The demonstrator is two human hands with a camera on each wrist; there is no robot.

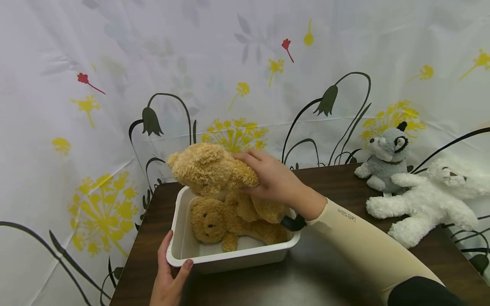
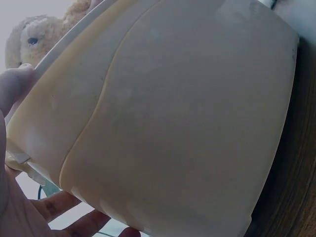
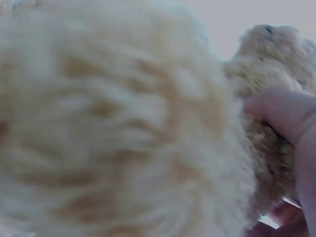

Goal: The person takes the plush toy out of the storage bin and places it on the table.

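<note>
In the head view my right hand (image 1: pixel 273 178) grips a golden-brown teddy bear (image 1: pixel 206 168) by its body, over a white plastic bin (image 1: pixel 237 258). A second brown teddy bear (image 1: pixel 209 221) lies on its side inside the bin, its face toward me. My left hand (image 1: pixel 170 272) holds the bin's near left corner, thumb at the rim and fingers along the outer side. The left wrist view shows the bin's outer wall (image 2: pixel 187 108) with the thumb up by the rim. Blurred fur of the held bear (image 3: pixel 123 128) fills much of the right wrist view.
The bin stands on a dark brown wooden table (image 1: pixel 138 255). To the right sits a grey plush animal (image 1: pixel 387 157) with dark ear patches, beside a white plush bear (image 1: pixel 428 199) lying on its back. A flower-printed curtain (image 1: pixel 229 51) hangs behind the table.
</note>
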